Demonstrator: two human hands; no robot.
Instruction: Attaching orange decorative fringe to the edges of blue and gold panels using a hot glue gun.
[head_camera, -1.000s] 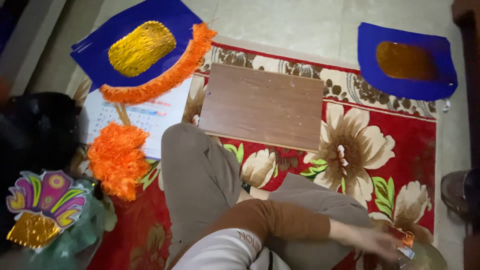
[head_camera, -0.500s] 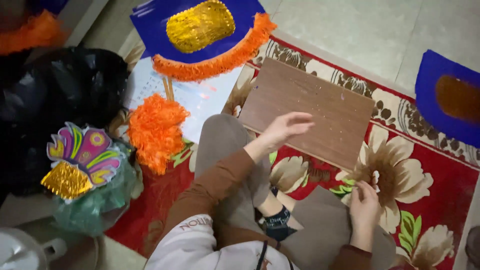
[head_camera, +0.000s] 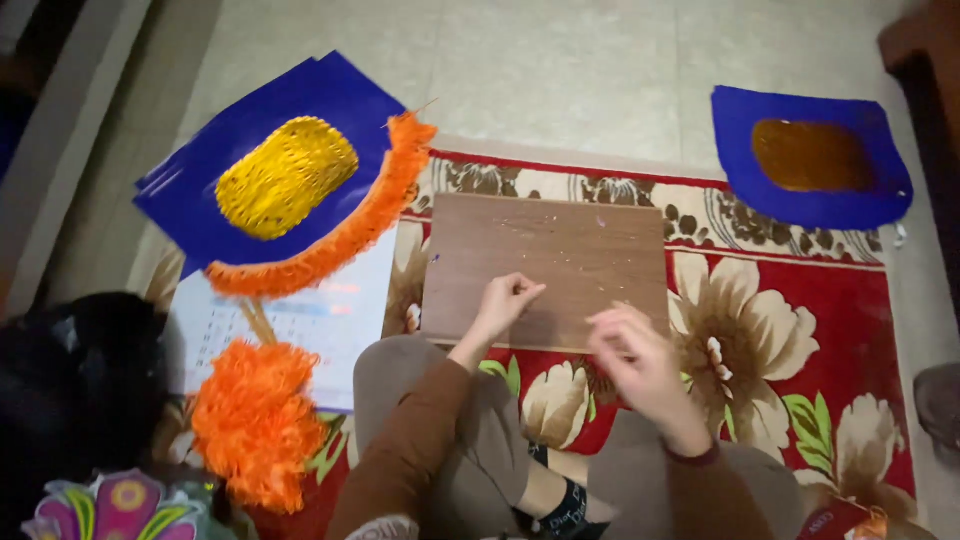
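On the far left, orange fringe (head_camera: 258, 425) sits parked near your knee. Your left hand (head_camera: 505, 303) is loosely curled on the wooden board (head_camera: 545, 265), steadying it. Right hand (head_camera: 637, 362) blurred at the board's near edge; grip unclear.

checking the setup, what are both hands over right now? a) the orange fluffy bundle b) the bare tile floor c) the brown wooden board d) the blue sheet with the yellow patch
c: the left hand and right hand both sit over the brown wooden board on the floral rug.
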